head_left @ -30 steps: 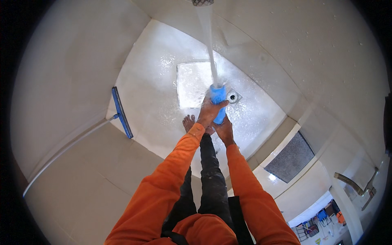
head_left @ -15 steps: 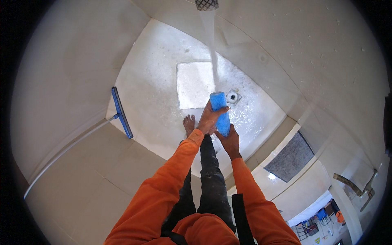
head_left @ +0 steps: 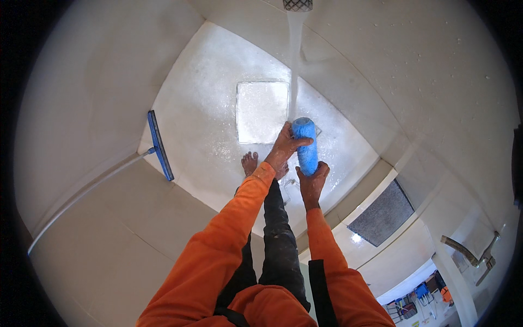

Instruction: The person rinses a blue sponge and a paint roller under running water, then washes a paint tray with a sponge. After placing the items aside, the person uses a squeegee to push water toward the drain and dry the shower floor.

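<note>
A fluffy blue paint roller sleeve [head_left: 306,152] is held nearly upright in front of me, its hollow upper end showing. My left hand [head_left: 283,147] grips it near that upper end, thumb laid across the front. Around the lower end, the fingers of my right hand [head_left: 313,182] are closed. A stream of water [head_left: 295,65] falls from a metal spout [head_left: 297,5] at the top. It comes down by the sleeve's upper end and my left fingers; whether it strikes the sleeve is hard to tell.
Wet white floor [head_left: 212,92] lies around my bare feet [head_left: 249,163], with a square panel [head_left: 262,113] set in it. A blue floor squeegee [head_left: 160,146] leans at the left wall. To the right are a grey mat [head_left: 381,212] and a door handle [head_left: 466,252].
Both hands have shifted the roller sleeve slightly right, and it stands straighter, showing more of its hollow end. It now covers most of the round floor drain seen before.
</note>
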{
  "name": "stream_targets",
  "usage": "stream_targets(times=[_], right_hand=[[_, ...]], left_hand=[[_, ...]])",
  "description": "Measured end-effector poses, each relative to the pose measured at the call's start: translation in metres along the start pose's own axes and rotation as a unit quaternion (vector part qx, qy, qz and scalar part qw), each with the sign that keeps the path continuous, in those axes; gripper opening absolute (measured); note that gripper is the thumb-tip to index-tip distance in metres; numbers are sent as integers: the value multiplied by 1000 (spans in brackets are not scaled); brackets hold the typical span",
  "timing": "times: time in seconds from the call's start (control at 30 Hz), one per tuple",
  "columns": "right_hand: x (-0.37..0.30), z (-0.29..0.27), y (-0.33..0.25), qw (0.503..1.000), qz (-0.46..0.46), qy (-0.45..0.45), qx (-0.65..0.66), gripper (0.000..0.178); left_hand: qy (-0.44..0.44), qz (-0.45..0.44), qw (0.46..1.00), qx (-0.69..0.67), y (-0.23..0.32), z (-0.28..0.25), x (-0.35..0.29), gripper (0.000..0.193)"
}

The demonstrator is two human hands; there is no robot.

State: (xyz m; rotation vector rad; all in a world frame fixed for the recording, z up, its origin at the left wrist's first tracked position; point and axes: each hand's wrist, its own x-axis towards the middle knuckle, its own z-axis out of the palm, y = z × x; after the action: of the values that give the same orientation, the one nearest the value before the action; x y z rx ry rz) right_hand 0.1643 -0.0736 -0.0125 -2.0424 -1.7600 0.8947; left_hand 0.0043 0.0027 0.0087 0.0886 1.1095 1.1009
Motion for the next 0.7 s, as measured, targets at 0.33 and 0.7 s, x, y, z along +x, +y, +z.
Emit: stream_targets(times=[0.33,0.7], right_hand=[[53,63,0,975,6,-137,176,59],[68,74,-26,967,41,-138,211,51]], left_hand=[[66,158,983,66,-4,-26,7,59],[48,202,965,159,-2,-30,7,70]])
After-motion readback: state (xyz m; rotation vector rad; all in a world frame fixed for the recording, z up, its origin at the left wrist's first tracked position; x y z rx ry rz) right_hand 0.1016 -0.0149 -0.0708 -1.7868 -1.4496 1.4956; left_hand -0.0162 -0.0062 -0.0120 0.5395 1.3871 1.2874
